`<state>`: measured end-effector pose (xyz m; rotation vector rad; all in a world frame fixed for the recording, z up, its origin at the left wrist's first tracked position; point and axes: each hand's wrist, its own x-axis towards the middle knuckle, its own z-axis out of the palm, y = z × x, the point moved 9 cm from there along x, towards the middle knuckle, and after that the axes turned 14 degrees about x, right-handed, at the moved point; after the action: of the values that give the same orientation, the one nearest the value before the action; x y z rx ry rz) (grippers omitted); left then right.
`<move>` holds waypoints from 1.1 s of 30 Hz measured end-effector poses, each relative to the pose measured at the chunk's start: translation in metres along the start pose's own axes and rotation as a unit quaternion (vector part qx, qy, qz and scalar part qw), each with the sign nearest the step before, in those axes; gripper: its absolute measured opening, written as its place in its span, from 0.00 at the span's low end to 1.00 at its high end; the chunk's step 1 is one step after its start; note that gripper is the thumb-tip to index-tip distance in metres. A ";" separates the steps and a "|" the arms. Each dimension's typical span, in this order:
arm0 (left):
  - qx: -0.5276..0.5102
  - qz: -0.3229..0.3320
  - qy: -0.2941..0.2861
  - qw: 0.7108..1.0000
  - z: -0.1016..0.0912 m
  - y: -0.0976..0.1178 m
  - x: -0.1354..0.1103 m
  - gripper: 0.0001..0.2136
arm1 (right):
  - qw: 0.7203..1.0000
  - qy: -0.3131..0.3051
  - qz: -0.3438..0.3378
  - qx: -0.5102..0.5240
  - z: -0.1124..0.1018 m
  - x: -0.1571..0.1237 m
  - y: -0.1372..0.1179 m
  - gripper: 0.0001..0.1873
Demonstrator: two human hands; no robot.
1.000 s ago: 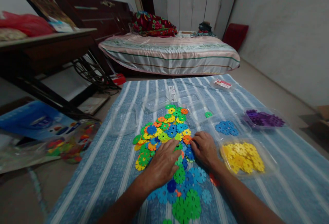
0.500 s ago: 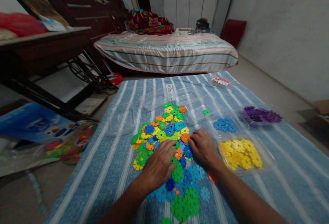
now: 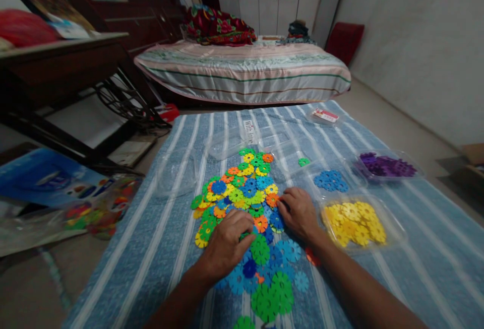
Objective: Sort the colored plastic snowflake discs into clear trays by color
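Note:
A heap of notched plastic snowflake discs (image 3: 237, 195) in green, yellow, orange and blue lies mid-table. Over its near left part is my left hand (image 3: 228, 242), its fingers curled and a green snowflake disc (image 3: 245, 236) showing between thumb and fingertips. My right hand (image 3: 299, 213) rests at the heap's right edge with bent fingers, the tips by an orange disc (image 3: 272, 199); what they hold, if anything, is hidden. Larger green discs (image 3: 266, 301) and light-blue discs (image 3: 290, 251) spread out nearer me.
To the right stand clear tubs of yellow discs (image 3: 353, 223), blue discs (image 3: 331, 181) and purple discs (image 3: 385, 164). One green disc (image 3: 303, 161) sits in another clear tub. Further clear tubs (image 3: 177, 175) stand left and behind the heap. A bed (image 3: 242, 74) is beyond the striped tablecloth (image 3: 143, 248).
My left hand has drawn back slightly toward me and left, its fingers more curled, with a green disc now showing at them. My right hand stays nearly in place.

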<state>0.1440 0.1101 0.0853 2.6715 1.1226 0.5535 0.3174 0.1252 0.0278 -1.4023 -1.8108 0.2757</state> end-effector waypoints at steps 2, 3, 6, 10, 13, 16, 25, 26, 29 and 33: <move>-0.043 -0.036 -0.020 0.998 -0.002 -0.004 0.002 0.05 | 1.000 -0.001 0.001 0.000 0.000 0.000 0.000 0.12; -0.065 -0.055 -0.027 0.996 -0.003 -0.006 0.003 0.06 | 1.000 -0.003 0.002 0.000 0.000 0.000 0.000 0.11; -0.123 -0.109 -0.035 0.986 -0.009 -0.013 0.010 0.07 | 1.000 -0.006 0.004 -0.002 0.000 0.000 -0.001 0.11; -0.170 -0.180 -0.040 0.968 -0.012 -0.026 0.024 0.06 | 1.000 -0.005 0.007 -0.003 0.000 0.001 -0.002 0.11; -0.191 -0.230 -0.046 0.953 -0.007 -0.032 0.046 0.06 | 1.000 -0.004 0.008 -0.003 -0.001 0.001 -0.002 0.12; -0.207 -0.232 -0.013 0.950 -0.007 -0.024 0.088 0.07 | 1.000 -0.009 0.007 0.000 0.000 0.001 -0.001 0.13; -0.128 -0.167 0.059 0.976 -0.015 -0.006 0.137 0.03 | 1.000 -0.002 0.000 0.005 0.001 0.001 0.000 0.12; -0.077 -0.137 0.017 0.987 -0.009 -0.003 0.126 0.04 | 1.000 -0.003 0.000 0.004 0.002 0.000 -0.001 0.11; 0.077 -0.105 -0.078 0.988 0.008 -0.006 0.083 0.03 | 1.000 -0.003 0.002 -0.002 0.002 0.000 -0.001 0.11; 0.192 -0.099 -0.162 0.963 0.022 -0.011 0.043 0.02 | 1.000 0.001 0.004 -0.012 0.001 0.001 -0.002 0.11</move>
<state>0.1733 0.1477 0.0726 2.7631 1.4927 -0.1524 0.3149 0.1259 0.0286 -1.4272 -1.8124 0.2575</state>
